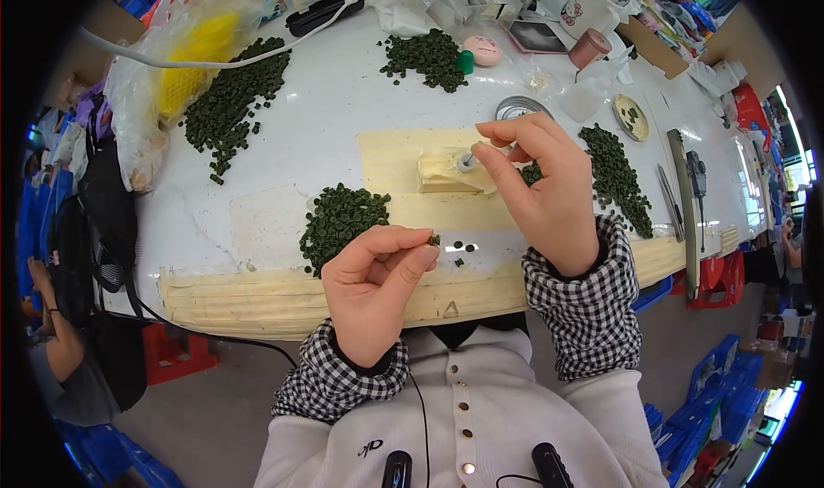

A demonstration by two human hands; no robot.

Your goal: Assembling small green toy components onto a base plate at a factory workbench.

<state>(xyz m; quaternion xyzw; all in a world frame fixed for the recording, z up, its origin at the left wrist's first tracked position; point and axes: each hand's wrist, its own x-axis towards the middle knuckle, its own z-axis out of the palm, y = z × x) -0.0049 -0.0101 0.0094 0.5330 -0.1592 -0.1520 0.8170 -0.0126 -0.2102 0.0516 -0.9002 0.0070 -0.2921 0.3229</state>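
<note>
My left hand [369, 286] is closed in a pinch near the table's front edge, with a small dark green piece [434, 240] between thumb and forefinger. My right hand [549, 175] hovers over a cream tape-wrapped block [436, 172]; its thumb and forefinger curve towards each other with a small gap, and I see nothing between them. Just below that thumb, a small metal post [466, 163] stands at the block's right part. Several loose dark bits [458, 245] lie between my hands. Left of them is a pile of green pieces [343, 222]; a smaller heap is partly hidden behind my right hand.
More green piles lie at the far left [240, 93], far middle [427, 59] and right [616, 175]. Tweezers [669, 198] and a long metal bar [685, 205] lie at the right. A white cable [215, 65] crosses the back left. A thread spool [590, 48] and round dish [631, 117] stand back right.
</note>
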